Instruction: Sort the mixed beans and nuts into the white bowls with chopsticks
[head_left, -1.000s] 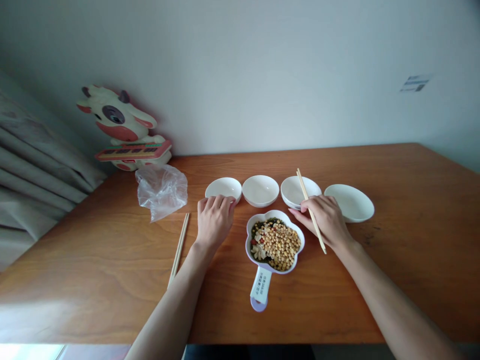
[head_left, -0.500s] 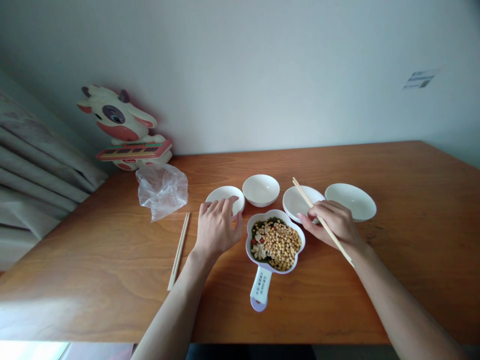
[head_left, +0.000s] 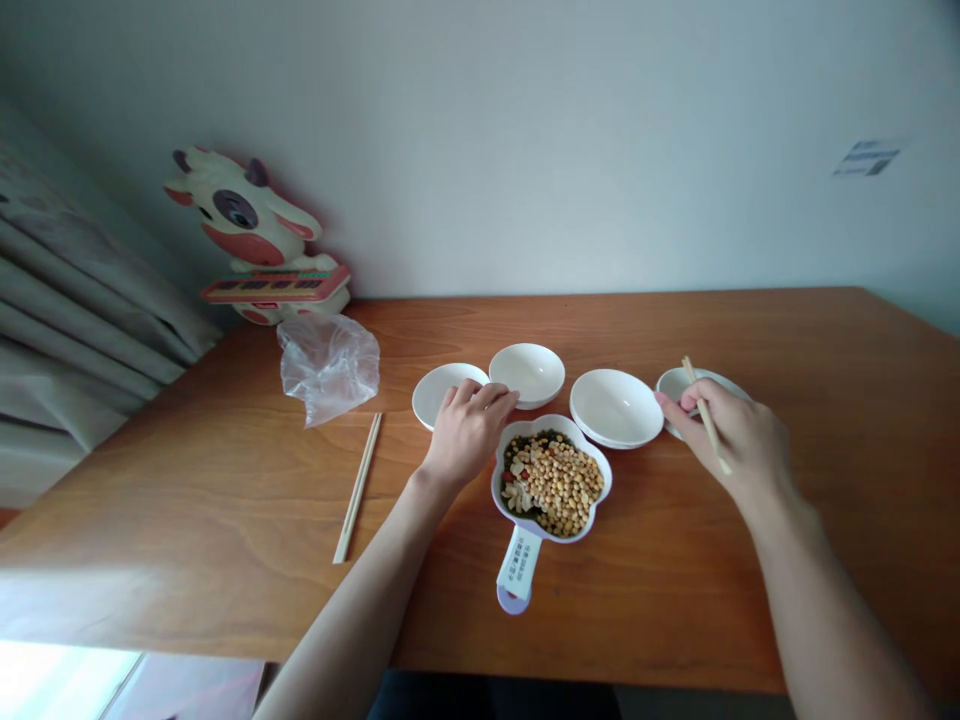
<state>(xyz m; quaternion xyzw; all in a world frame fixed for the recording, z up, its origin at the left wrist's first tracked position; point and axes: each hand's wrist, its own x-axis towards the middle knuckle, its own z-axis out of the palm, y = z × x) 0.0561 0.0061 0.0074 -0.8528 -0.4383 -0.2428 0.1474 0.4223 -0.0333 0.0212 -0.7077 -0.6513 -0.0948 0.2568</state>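
My right hand [head_left: 739,430] holds a pair of wooden chopsticks [head_left: 705,415], which stand steeply in the grip. Its fingers are over the near side of the far-right white bowl [head_left: 720,378], and I cannot tell whether they touch it. My left hand [head_left: 472,430] holds nothing that I can see; its fingers are loosely bent, apart from a grip, its thumb hidden. It hovers between the leftmost white bowl [head_left: 439,393] and a flower-shaped lilac dish [head_left: 512,598] with a labelled handle. Soybeans [head_left: 559,480], pale peanut-like pieces and dark green beans fill that dish.
Behind the dish stand another white bowl [head_left: 529,372] and two stacked white bowls [head_left: 616,405]. A second pair of chopsticks [head_left: 358,490] lies on the left. Farther back are a crumpled clear plastic bag [head_left: 330,365] and a cow-shaped toy keyboard [head_left: 259,240] against the wall.
My right hand has moved right with the chopsticks, from the stacked bowls to the far-right bowl. My left hand has shifted right, closer to the flower-shaped dish, and its fingers point more to the right.
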